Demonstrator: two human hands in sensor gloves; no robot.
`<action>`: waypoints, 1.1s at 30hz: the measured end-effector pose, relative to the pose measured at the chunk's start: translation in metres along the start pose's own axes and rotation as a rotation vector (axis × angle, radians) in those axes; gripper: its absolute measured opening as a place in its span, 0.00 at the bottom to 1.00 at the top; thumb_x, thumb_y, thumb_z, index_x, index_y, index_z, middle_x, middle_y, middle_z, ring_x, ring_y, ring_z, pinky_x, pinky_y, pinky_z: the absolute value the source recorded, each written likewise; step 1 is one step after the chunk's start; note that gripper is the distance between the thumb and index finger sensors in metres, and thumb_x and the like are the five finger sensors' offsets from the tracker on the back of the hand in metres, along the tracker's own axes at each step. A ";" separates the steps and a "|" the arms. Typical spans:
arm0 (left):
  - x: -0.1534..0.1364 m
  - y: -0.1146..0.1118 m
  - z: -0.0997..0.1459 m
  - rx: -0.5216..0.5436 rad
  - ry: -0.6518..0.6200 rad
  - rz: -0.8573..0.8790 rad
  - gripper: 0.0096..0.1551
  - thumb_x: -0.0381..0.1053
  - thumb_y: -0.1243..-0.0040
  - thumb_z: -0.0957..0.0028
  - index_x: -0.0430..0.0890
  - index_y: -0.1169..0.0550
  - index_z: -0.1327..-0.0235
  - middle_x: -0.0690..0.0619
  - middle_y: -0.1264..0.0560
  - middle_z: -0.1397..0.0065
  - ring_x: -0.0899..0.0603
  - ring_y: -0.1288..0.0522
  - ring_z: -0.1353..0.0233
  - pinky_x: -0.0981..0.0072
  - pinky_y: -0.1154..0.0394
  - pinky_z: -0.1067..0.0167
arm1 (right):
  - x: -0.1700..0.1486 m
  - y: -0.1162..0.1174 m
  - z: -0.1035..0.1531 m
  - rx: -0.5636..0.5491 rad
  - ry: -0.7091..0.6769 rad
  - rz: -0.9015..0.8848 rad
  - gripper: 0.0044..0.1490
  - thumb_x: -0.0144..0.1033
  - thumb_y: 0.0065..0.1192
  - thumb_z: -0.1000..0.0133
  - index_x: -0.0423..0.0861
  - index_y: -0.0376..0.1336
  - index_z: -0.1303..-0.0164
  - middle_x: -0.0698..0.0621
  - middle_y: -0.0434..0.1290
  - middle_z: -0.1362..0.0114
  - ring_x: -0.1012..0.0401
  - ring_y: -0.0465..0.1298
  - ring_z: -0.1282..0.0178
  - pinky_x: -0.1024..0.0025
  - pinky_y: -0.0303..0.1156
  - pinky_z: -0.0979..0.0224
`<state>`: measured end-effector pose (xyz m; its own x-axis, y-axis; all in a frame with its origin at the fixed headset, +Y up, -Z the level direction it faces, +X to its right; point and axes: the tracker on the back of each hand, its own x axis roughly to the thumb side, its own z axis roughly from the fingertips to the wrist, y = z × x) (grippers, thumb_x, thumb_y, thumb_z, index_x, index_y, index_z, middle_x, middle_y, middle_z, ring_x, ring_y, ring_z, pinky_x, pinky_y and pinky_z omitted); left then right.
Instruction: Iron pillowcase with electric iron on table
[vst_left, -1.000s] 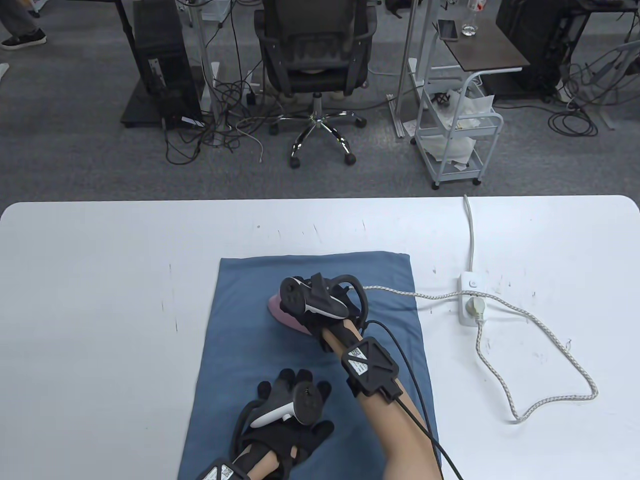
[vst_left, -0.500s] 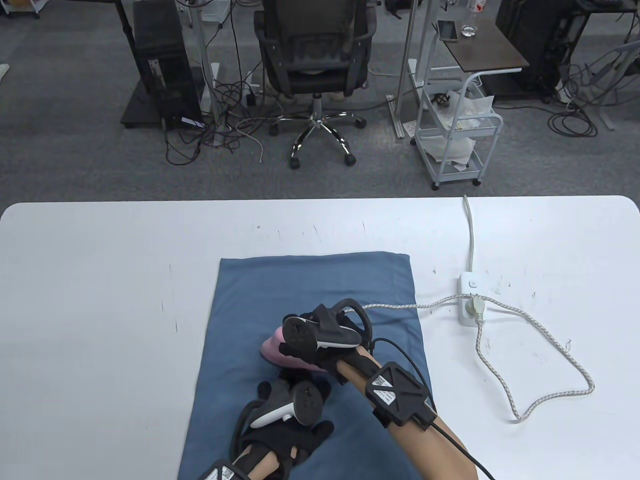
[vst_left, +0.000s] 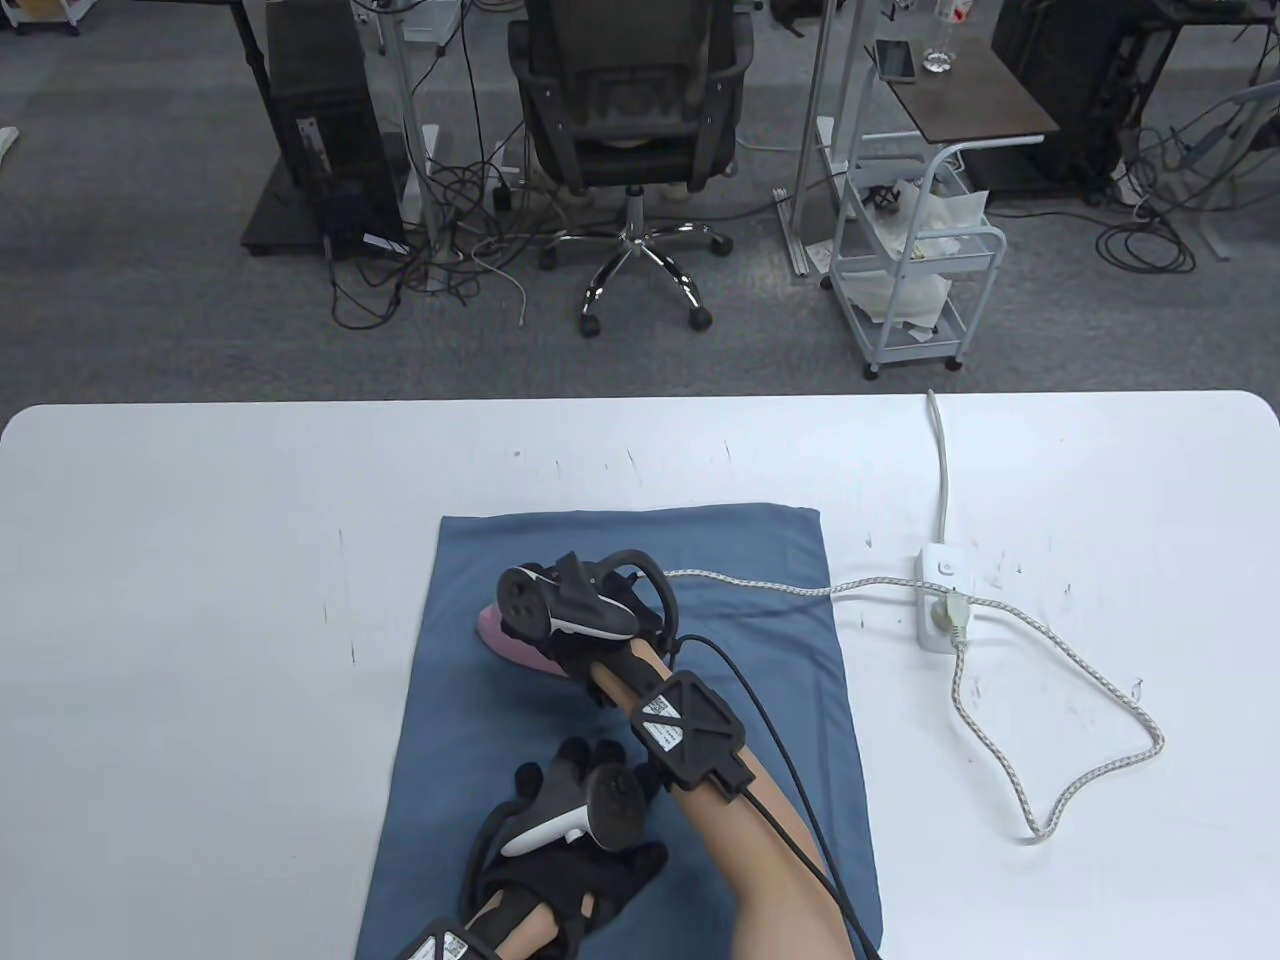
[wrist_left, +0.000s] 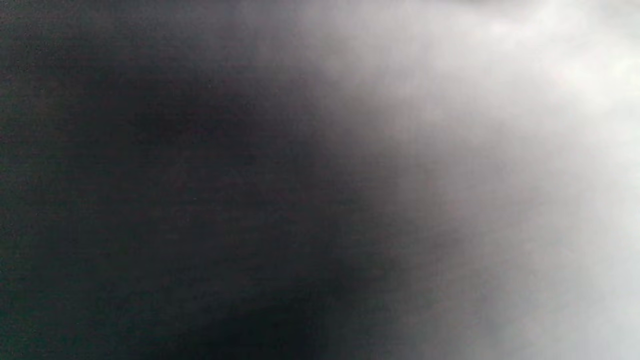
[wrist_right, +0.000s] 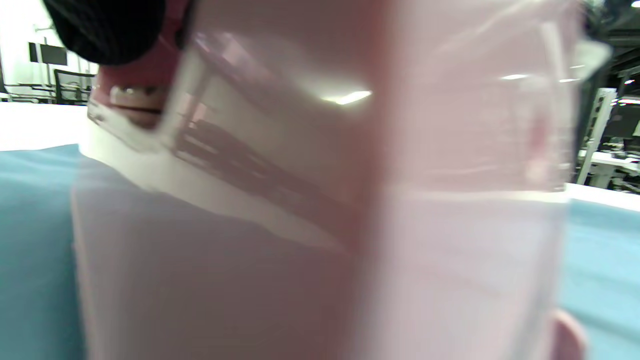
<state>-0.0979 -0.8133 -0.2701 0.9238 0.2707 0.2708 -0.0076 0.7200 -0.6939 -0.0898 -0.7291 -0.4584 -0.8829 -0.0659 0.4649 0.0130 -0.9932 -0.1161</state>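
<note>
A blue pillowcase (vst_left: 620, 560) lies flat on the white table (vst_left: 200, 560). My right hand (vst_left: 580, 625) grips the handle of a pink electric iron (vst_left: 505, 640), which rests on the middle of the pillowcase, pointing left. The iron fills the right wrist view (wrist_right: 320, 200), with a gloved fingertip (wrist_right: 105, 30) at the top left and pillowcase (wrist_right: 30, 225) on both sides. My left hand (vst_left: 575, 820) rests flat with fingers spread on the near part of the pillowcase. The left wrist view is a dark blur.
The iron's braided cord (vst_left: 1050, 660) runs right to a plug in a white power strip (vst_left: 940, 600) and loops over the table's right side. Beyond the far edge stand an office chair (vst_left: 630, 120) and a white cart (vst_left: 920, 260).
My right hand first drew the iron toward me, close to the left hand, then pushed it away and to the left. The left hand stayed where it was.
</note>
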 end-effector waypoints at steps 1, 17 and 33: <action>0.000 0.000 0.000 0.000 0.000 0.001 0.46 0.72 0.74 0.47 0.65 0.78 0.32 0.53 0.89 0.28 0.36 0.91 0.29 0.27 0.84 0.39 | -0.001 0.000 0.000 0.003 0.011 -0.001 0.40 0.62 0.56 0.49 0.47 0.64 0.34 0.59 0.79 0.61 0.68 0.79 0.70 0.63 0.83 0.48; 0.000 0.000 0.000 0.000 0.000 0.000 0.46 0.72 0.73 0.47 0.64 0.78 0.32 0.53 0.89 0.28 0.36 0.91 0.29 0.27 0.84 0.39 | -0.104 -0.001 0.080 0.023 0.301 0.214 0.42 0.61 0.51 0.48 0.43 0.63 0.34 0.57 0.80 0.62 0.68 0.80 0.72 0.63 0.84 0.52; 0.000 0.000 -0.001 0.000 -0.001 0.000 0.46 0.72 0.73 0.47 0.64 0.78 0.32 0.53 0.89 0.28 0.36 0.91 0.29 0.27 0.84 0.39 | -0.160 -0.020 0.160 0.006 0.366 0.043 0.41 0.61 0.55 0.49 0.45 0.63 0.33 0.57 0.80 0.60 0.67 0.81 0.69 0.61 0.83 0.48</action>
<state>-0.0981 -0.8139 -0.2707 0.9235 0.2711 0.2712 -0.0075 0.7199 -0.6940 0.1269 -0.7139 -0.3899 -0.9909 -0.0693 0.1151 0.0550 -0.9908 -0.1234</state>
